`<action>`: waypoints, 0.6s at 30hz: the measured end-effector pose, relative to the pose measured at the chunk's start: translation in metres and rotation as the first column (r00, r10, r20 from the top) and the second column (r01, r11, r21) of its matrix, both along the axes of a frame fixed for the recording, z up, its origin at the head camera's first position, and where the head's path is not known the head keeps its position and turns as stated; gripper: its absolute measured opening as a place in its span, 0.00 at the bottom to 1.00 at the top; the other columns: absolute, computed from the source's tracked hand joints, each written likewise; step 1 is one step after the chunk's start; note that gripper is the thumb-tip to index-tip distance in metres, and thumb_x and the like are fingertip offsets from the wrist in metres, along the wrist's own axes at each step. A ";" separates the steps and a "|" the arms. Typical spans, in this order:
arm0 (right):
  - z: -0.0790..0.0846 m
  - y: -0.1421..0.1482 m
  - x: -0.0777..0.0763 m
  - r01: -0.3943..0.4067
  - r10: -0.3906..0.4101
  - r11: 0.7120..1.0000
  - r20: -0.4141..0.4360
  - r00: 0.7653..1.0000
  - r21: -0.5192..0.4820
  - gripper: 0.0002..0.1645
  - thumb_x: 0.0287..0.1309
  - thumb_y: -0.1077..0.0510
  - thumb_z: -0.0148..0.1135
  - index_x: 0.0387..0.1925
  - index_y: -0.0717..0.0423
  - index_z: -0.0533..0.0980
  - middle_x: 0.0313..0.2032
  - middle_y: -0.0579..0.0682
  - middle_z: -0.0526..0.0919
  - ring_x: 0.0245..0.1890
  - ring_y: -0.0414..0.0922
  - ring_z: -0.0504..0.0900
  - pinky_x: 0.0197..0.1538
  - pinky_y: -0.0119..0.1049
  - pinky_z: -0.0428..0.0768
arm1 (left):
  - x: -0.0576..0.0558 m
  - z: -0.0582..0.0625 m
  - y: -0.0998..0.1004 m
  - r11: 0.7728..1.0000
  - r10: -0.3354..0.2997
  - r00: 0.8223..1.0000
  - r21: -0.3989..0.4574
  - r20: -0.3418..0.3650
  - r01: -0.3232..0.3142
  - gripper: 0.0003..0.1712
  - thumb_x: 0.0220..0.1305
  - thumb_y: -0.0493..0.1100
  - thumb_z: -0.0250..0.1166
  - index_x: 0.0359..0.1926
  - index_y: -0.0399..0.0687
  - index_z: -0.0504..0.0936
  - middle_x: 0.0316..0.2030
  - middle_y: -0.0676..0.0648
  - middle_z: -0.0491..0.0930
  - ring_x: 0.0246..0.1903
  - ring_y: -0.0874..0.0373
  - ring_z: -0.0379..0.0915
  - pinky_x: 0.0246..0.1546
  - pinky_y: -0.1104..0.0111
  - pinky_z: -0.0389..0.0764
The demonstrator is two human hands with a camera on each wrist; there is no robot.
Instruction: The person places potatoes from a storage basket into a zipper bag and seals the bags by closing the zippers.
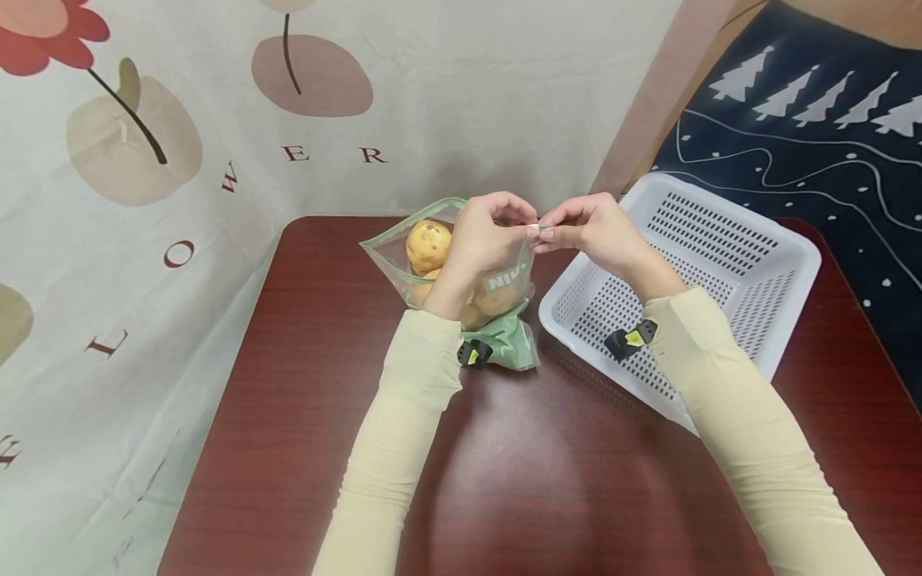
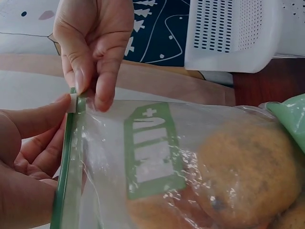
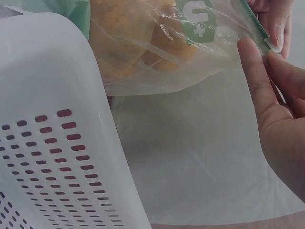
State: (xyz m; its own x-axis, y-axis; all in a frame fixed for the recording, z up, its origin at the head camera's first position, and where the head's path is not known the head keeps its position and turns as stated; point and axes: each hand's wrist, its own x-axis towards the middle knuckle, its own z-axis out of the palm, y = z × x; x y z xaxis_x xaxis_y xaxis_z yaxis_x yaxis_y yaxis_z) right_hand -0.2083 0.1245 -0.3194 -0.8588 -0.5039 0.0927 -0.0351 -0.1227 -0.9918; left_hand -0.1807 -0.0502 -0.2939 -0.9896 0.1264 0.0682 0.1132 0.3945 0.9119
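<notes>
A clear zip bag (image 1: 504,278) with a green zip strip and green printing stands at the table's back edge, with several yellow-brown potatoes (image 1: 428,245) inside. Its mouth gapes on the left side in the head view. My left hand (image 1: 484,240) pinches the small white slider (image 2: 73,103) near the right end of the green zip strip (image 2: 66,157). Right beside it, my right hand (image 1: 603,232) pinches the bag's top corner between thumb and fingers, fingertips nearly meeting the left ones. The bag's green lower part (image 1: 517,344) lies crumpled on the table.
A white perforated plastic basket (image 1: 795,248) stands on the right of the dark red table (image 1: 324,448), under my right forearm. Behind the table hangs a pale printed cloth (image 1: 461,96); a navy cloth with white trees (image 1: 814,104) is at the right.
</notes>
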 end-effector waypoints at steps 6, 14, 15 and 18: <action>0.000 -0.001 0.000 -0.030 0.030 0.999 0.009 1.000 -0.041 0.09 0.51 0.78 0.56 0.27 0.67 0.80 0.28 0.56 0.83 0.29 0.48 0.83 0.38 0.40 0.82 | -0.001 -0.003 -0.003 1.000 -0.010 1.000 -0.009 -0.004 0.010 0.07 0.50 0.36 0.69 0.32 0.41 0.82 0.29 0.47 0.82 0.31 0.62 0.75 0.36 0.75 0.72; 0.001 -0.002 0.002 -0.029 0.030 0.998 0.026 0.999 -0.062 0.09 0.51 0.79 0.55 0.26 0.70 0.79 0.28 0.57 0.82 0.29 0.48 0.83 0.39 0.41 0.82 | 0.001 -0.002 -0.006 0.999 0.001 1.000 -0.041 -0.006 -0.001 0.05 0.51 0.34 0.69 0.29 0.40 0.80 0.28 0.46 0.81 0.31 0.59 0.75 0.34 0.75 0.72; 0.001 -0.002 0.003 -0.030 0.031 0.998 0.025 0.999 -0.060 0.08 0.50 0.79 0.55 0.26 0.70 0.79 0.28 0.57 0.82 0.29 0.48 0.83 0.39 0.41 0.82 | 0.001 -0.002 -0.006 0.999 0.001 1.000 -0.052 -0.008 -0.002 0.04 0.51 0.34 0.68 0.29 0.41 0.80 0.28 0.46 0.81 0.31 0.59 0.75 0.33 0.75 0.72; 0.002 -0.002 0.004 -0.036 0.037 0.998 0.019 0.999 -0.056 0.07 0.51 0.79 0.55 0.27 0.71 0.78 0.28 0.57 0.82 0.29 0.48 0.83 0.39 0.41 0.82 | 0.002 -0.003 -0.007 0.997 0.003 1.000 -0.072 -0.011 -0.004 0.04 0.52 0.34 0.68 0.29 0.40 0.80 0.28 0.46 0.81 0.30 0.59 0.74 0.32 0.75 0.72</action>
